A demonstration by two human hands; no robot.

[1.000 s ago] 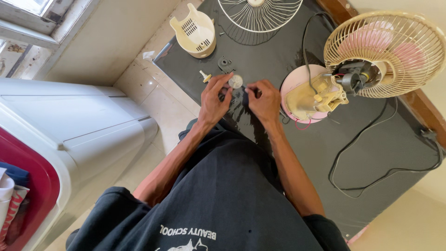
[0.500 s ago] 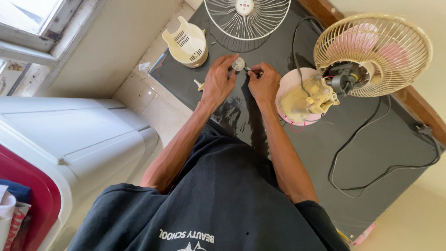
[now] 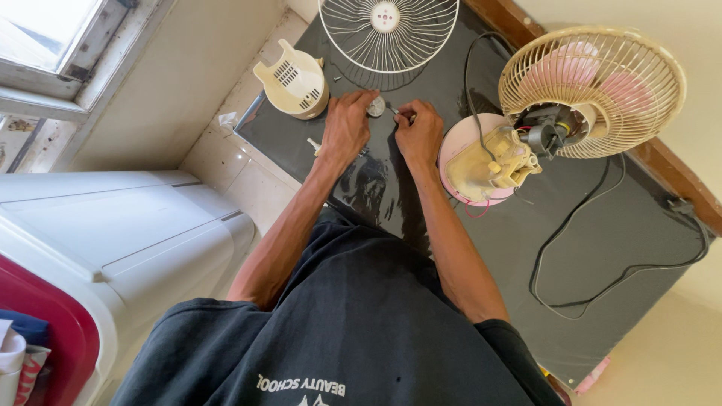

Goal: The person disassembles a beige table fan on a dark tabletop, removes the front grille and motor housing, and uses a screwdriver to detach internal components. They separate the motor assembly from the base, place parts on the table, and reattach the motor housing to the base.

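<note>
My left hand (image 3: 347, 124) rests on the dark table (image 3: 602, 240) with its fingers curled around a small round metal part (image 3: 376, 106). My right hand (image 3: 419, 129) is closed on a thin metal tool (image 3: 396, 113) whose tip points at that part. Both hands sit close together near the table's far edge. A small cream piece (image 3: 313, 143) lies just left of my left wrist.
A cream motor cover (image 3: 292, 79) stands at the left, a white wire fan guard (image 3: 387, 34) lies beyond the hands. A partly dismantled pink fan (image 3: 594, 90) with its base (image 3: 474, 158) lies at the right, its black cord (image 3: 602, 248) looping across the table. A white appliance (image 3: 113, 233) is beside me.
The view has shifted so the table sits lower and larger in frame. Both hands stay together on the small round part, with the tool still at it.
</note>
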